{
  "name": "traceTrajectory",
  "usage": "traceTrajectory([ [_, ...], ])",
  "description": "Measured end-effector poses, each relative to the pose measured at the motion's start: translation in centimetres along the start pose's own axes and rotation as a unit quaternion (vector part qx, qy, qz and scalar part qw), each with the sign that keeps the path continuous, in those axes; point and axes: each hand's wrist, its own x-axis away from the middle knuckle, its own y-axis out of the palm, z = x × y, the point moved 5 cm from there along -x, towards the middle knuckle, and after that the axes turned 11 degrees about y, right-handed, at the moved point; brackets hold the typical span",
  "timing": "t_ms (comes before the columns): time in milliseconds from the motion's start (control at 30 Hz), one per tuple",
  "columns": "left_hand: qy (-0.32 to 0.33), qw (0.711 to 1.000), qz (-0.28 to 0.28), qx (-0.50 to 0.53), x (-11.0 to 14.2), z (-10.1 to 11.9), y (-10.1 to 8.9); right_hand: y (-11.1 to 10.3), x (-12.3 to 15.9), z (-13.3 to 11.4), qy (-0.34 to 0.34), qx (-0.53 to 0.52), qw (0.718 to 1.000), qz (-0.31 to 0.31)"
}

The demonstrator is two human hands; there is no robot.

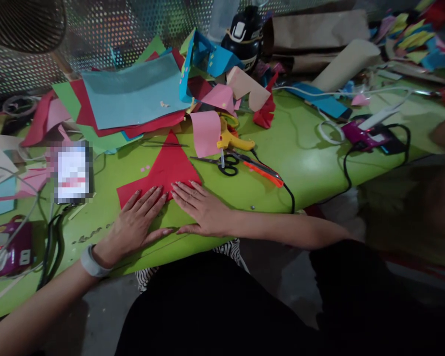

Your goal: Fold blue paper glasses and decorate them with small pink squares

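A red sheet of paper [170, 165], folded to a triangular peak with a strip sticking out at the left, lies flat on the green table [304, 168]. My left hand [139, 217] rests on its near left edge, fingers stretched out and flat. Beside it, my right hand [203, 207] presses flat on the near right edge, fingers extended. Both thumbs point toward each other on the table. Just beyond my right hand lie black-handled scissors [228, 165], a cutter knife with an orange end [263, 170] and a yellow glue gun [237, 141].
Stacked coloured paper [133, 94] lies behind the red sheet. A phone [73, 173] is at the left, near a purple power strip [13, 247]. Another purple power strip [361, 133] with cables sits at the right. A black bottle [244, 34] and a paper roll [346, 64] stand farther back.
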Motion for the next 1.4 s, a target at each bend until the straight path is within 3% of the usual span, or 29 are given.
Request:
traceTrajectory([
  [133,-0.003,1.0,-0.006,0.008,0.0,0.0,-0.1,0.6,0.1,0.3,0.023,-0.01,1.0,-0.004],
  [933,-0.013,1.0,-0.023,0.016,0.1,0.2,-0.2,0.6,0.2,0.6,0.017,-0.033,0.999,-0.025],
  [1200,-0.062,0.994,-0.05,0.076,3.0,-1.1,-1.4,0.5,0.5,0.4,0.01,-0.039,0.999,-0.028],
  [1400,-0.106,0.991,-0.063,0.054,5.7,-1.4,-1.6,0.8,0.7,0.5,0.009,-0.037,0.998,-0.042],
])
